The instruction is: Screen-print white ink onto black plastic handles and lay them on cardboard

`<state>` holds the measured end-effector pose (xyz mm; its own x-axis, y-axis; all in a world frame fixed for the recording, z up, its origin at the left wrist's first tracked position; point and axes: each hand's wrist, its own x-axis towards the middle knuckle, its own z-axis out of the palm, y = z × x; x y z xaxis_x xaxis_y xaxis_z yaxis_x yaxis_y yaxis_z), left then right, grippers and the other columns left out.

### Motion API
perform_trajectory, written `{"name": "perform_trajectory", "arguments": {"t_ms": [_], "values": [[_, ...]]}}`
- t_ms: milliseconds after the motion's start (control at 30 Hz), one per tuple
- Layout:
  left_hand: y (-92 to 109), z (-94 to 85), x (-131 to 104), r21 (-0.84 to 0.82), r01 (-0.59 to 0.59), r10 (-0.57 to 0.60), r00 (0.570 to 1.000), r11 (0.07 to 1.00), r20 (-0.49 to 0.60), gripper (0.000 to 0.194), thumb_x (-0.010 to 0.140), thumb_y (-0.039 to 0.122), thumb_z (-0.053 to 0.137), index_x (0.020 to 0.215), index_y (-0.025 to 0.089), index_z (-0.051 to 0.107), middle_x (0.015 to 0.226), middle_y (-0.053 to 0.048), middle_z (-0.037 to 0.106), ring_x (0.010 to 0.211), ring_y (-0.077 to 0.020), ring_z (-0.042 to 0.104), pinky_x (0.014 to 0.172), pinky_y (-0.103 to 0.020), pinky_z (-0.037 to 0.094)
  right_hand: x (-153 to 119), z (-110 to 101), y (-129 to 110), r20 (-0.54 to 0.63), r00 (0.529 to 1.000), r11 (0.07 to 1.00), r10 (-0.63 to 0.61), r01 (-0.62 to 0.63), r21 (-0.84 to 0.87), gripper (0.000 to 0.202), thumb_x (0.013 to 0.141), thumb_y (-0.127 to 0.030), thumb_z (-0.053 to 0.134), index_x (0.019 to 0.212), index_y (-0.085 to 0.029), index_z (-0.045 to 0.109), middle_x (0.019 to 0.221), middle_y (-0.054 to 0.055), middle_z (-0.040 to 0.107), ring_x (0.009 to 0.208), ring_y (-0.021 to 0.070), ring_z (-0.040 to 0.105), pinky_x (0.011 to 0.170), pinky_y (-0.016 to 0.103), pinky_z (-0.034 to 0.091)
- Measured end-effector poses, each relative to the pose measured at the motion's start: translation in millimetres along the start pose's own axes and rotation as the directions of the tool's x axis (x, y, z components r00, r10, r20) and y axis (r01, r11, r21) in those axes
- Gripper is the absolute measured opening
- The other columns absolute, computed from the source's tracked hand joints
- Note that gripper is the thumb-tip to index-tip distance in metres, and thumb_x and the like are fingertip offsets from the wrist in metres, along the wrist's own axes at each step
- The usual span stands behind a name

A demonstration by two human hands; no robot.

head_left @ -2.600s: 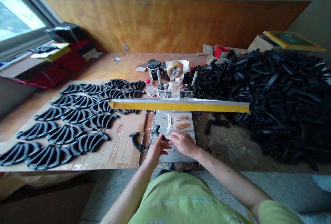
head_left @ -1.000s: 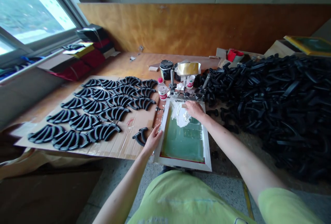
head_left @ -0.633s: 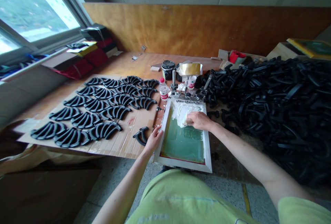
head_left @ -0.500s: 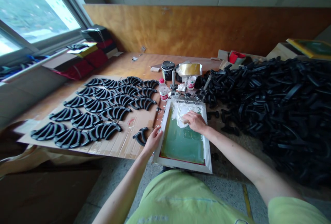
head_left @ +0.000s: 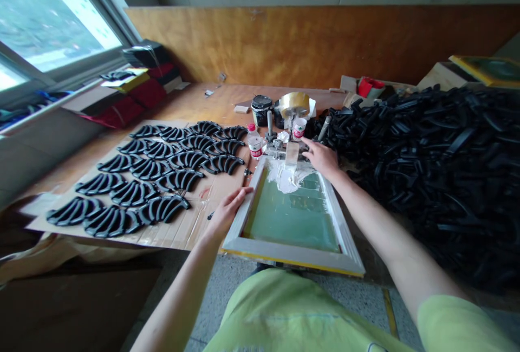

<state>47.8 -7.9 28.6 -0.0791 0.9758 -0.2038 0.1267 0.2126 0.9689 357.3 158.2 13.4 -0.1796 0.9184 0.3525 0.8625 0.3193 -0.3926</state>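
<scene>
A silk-screen frame (head_left: 292,257) with a green mesh lies before me, its near edge raised and tilted up. White ink (head_left: 284,176) is smeared over the mesh's far end. My left hand (head_left: 229,208) grips the frame's left side. At the far end a pale squeegee (head_left: 291,156) stands upright by the metal hinge clamp (head_left: 276,149). Just right of it is my right hand (head_left: 324,158), its fingers stretched out and apart from the squeegee. Black curved handles (head_left: 132,192) sit in fanned rows on cardboard to the left; one small black piece shows beside my left wrist.
A large heap of black handles (head_left: 406,162) covers the right side. Behind the frame stand a bottle (head_left: 254,142), a paper cup (head_left: 299,129), a black tub (head_left: 261,109) and a tape roll (head_left: 294,104). Boxes (head_left: 134,97) line the window side.
My right hand has moved away from me and let go of the squeegee at the far end. The frame's near edge has risen, with my left hand on its side.
</scene>
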Motion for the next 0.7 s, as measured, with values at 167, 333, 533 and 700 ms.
{"name": "perform_trajectory", "arguments": {"t_ms": [167, 333, 533, 700], "values": [[52.9, 11.8, 28.1, -0.198, -0.215, 0.211, 0.977, 0.956, -0.045, 0.046, 0.083, 0.056, 0.052, 0.107, 0.019, 0.063, 0.099, -0.004, 0.068, 0.085, -0.0177, 0.063, 0.073, -0.027, 0.051, -57.1, 5.5, 56.5, -0.079, 0.946, 0.943, 0.314, -0.301, 0.141, 0.027, 0.089, -0.028, 0.045, 0.103, -0.017, 0.065, 0.083, 0.006, 0.07, 0.077, 0.0202, 0.063, 0.072, 0.032, 0.049], [48.3, 42.3, 50.1, -0.443, -0.197, 0.145, 0.978, 0.874, -0.15, 0.046, 0.085, 0.053, 0.05, 0.115, 0.019, 0.054, 0.09, -0.005, 0.069, 0.076, -0.0156, 0.066, 0.061, -0.023, 0.051, -115.5, 48.1, 23.5, 0.158, 0.987, 0.988, -0.005, -0.02, 0.153, 0.027, 0.079, -0.025, 0.066, 0.105, -0.023, 0.066, 0.097, 0.005, 0.068, 0.093, 0.021, 0.061, 0.086, 0.036, 0.048], [-38.9, 91.1, -1.0, -0.408, 0.44, -0.344, 0.894, 0.8, 0.288, 0.051, 0.082, 0.056, 0.058, 0.112, 0.016, 0.056, 0.102, -0.014, 0.071, 0.077, -0.0199, 0.069, 0.053, -0.025, 0.052, -142.3, 51.5, -65.4, 0.123, 0.981, 0.984, -0.152, 0.139, 0.112, 0.015, 0.088, -0.025, 0.06, 0.1, -0.021, 0.067, 0.093, 0.007, 0.062, 0.092, 0.0197, 0.057, 0.085, 0.034, 0.047], [-101.5, 40.8, -22.4, -0.458, 0.47, -0.478, 0.872, 0.754, 0.107, 0.038, 0.088, 0.049, 0.049, 0.087, 0.013, 0.06, 0.08, -0.011, 0.072, 0.061, -0.0172, 0.067, 0.044, -0.022, 0.047, -159.8, 39.1, -47.0, 0.257, 0.921, 0.952, -0.293, 0.254, 0.173, 0.021, 0.092, -0.024, 0.053, 0.108, -0.025, 0.067, 0.096, 0.003, 0.065, 0.086, 0.0151, 0.06, 0.079, 0.028, 0.048]]}}
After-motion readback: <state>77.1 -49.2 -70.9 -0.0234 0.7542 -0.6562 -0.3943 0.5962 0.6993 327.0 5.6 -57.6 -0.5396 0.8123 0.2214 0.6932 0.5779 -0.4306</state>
